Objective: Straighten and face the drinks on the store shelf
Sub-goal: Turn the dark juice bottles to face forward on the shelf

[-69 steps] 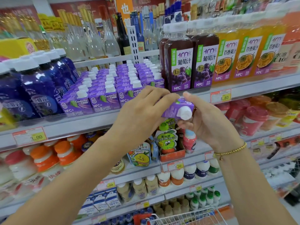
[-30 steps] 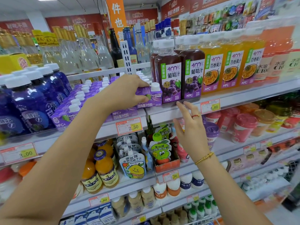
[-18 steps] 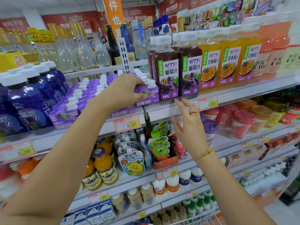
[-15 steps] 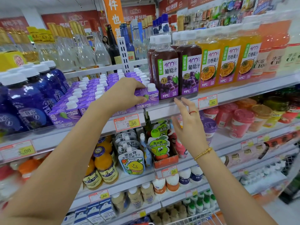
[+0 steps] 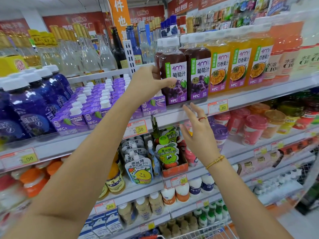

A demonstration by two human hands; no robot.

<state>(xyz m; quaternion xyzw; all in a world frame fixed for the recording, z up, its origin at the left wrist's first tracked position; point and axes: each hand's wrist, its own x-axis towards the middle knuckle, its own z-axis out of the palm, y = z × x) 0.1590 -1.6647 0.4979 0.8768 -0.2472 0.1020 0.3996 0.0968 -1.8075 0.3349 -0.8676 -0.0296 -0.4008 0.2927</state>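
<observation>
Two dark grape juice bottles stand at the front of the upper shelf (image 5: 259,94). My left hand (image 5: 146,83) grips the left grape juice bottle (image 5: 174,66), thumb across its purple label and fingers round its left side. The second grape bottle (image 5: 200,73) stands right beside it, label facing out. Rows of small purple juice cartons (image 5: 96,100) fill the shelf to the left, and one carton (image 5: 155,106) sits just below my left hand. My right hand (image 5: 198,135) is open, its fingertips reaching up to the shelf's front edge under the grape bottles.
Orange passion-fruit bottles (image 5: 221,69) line up right of the grape juice. Big blue bottles (image 5: 29,107) stand at the far left. Pouches (image 5: 139,168) and cups (image 5: 253,128) fill the shelf below. A cart's wire rim (image 5: 198,232) shows at the bottom.
My left hand has let go of the front purple carton and moved up and right onto the left grape juice bottle. My right hand has stayed by the shelf edge.
</observation>
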